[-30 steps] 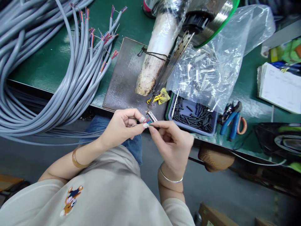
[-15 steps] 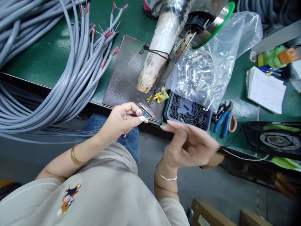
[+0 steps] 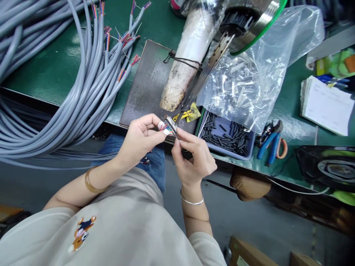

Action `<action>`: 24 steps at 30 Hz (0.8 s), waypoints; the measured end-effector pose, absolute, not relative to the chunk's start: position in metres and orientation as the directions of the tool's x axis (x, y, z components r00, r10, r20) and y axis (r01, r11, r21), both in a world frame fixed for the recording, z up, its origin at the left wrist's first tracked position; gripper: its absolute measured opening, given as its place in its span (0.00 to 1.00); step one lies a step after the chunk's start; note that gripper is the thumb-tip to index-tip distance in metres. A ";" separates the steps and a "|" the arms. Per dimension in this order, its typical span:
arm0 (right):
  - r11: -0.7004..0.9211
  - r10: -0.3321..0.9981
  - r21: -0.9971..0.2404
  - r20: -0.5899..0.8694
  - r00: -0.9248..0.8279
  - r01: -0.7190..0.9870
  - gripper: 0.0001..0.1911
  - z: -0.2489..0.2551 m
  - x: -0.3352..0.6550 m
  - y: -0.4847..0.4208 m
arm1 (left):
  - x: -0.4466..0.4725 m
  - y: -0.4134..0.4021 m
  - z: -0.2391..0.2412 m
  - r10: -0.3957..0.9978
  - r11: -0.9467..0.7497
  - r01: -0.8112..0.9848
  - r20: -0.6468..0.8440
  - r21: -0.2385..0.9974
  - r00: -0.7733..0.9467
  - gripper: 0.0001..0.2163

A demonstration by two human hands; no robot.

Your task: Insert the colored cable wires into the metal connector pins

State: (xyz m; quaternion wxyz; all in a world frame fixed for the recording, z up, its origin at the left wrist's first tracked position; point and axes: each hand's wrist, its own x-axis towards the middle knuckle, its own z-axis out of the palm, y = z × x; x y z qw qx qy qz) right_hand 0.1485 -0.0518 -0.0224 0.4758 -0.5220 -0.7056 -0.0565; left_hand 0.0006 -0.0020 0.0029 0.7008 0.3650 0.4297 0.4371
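At frame centre, the right hand, spread wide a moment earlier, had returned to pinch the small connector that the left hand also pinched, resuming the wiring.

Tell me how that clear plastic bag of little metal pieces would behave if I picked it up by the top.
The clear bag would probably sag and shift: its film looks thin and crumpled, and the metal pieces lie loose inside. It seems heavy for its size. The contents might slide down towards the tray of black tubes below it.

The right hand has come back from open air to pinch the connector.
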 end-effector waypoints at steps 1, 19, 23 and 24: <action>0.454 0.683 -0.407 0.730 -0.016 0.793 0.10 -0.022 0.149 -0.051 | 0.001 -0.002 0.003 0.933 0.336 -0.293 -0.273 0.895 0.235 0.10; 0.474 0.673 -0.411 0.740 -0.019 0.779 0.10 -0.022 0.152 -0.040 | 0.005 0.005 0.003 0.967 0.219 -0.271 -0.173 0.937 0.185 0.10; 0.477 0.669 -0.409 0.743 -0.019 0.778 0.10 -0.022 0.153 -0.038 | 0.005 0.005 0.002 0.966 0.226 -0.241 -0.185 0.944 0.180 0.10; 0.477 0.668 -0.407 0.744 -0.020 0.779 0.10 -0.021 0.153 -0.038 | 0.005 0.005 0.003 0.967 0.222 -0.238 -0.182 0.946 0.178 0.10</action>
